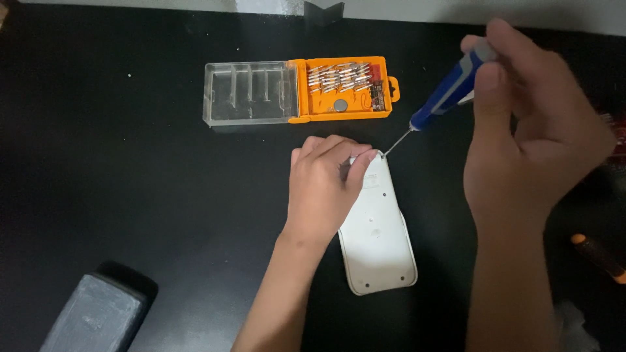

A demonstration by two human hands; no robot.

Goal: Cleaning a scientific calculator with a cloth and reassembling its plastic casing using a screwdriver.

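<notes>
White device: a flat, pale grey-white casing with rounded corners lies back side up on the black table, just below the middle of the view; small screw holes dot its back.
Left hand: the left hand rests on the casing's upper left corner, fingers together and pressed down on the edge, covering that corner.
Screwdriver: a blue-and-grey precision screwdriver slants down to the left, its thin tip meeting the casing's top right corner, just beside the left fingertips.
Right hand: the right hand has its fingers clamped round the screwdriver's top end.
Bit case: an orange box of metal bits lies open above the casing, its clear lid folded out to the left.
Lower left: a dark grey block.
Right edge: an orange-tipped tool, well apart from the casing.
</notes>
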